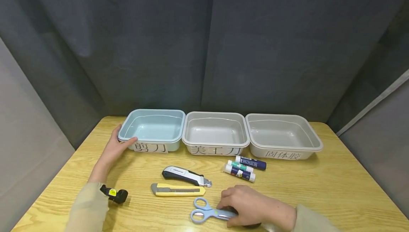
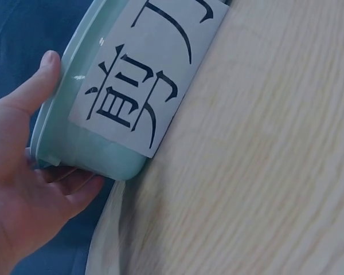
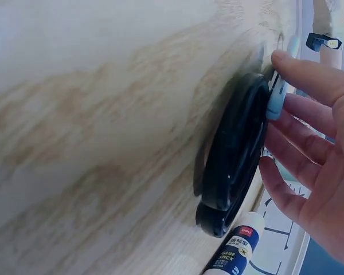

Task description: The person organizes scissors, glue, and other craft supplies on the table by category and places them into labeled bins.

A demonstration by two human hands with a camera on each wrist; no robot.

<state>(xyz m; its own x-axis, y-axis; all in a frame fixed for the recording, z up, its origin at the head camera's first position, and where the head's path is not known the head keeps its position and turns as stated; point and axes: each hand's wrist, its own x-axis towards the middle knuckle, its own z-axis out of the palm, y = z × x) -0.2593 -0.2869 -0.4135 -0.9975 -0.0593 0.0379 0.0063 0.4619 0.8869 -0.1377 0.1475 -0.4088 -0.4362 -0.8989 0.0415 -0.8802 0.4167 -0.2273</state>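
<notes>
At the left corner of the light blue bin [image 1: 151, 140], my left hand [image 1: 114, 148] grips the rim, thumb on top and fingers curled below it. A paper label with black characters [image 2: 129, 91] covers the bin's front. My right hand [image 1: 246, 205] pinches blue-handled scissors [image 1: 209, 212] around the blade end, their finger loops pointing left. Black scissors-like handles [image 3: 223, 166] lie on the table right beside these fingers; in the head view the hand mostly hides them. A yellow box cutter [image 1: 179, 190] and a white-and-black box cutter [image 1: 183, 175] lie left of the right hand.
Two grey bins, one in the middle [image 1: 215, 144] and one at the right [image 1: 285, 149], stand in a row with the blue one, each with a paper label. Glue sticks [image 1: 239, 173] lie in front of them. A dark curtain [image 1: 204, 47] hangs behind the table.
</notes>
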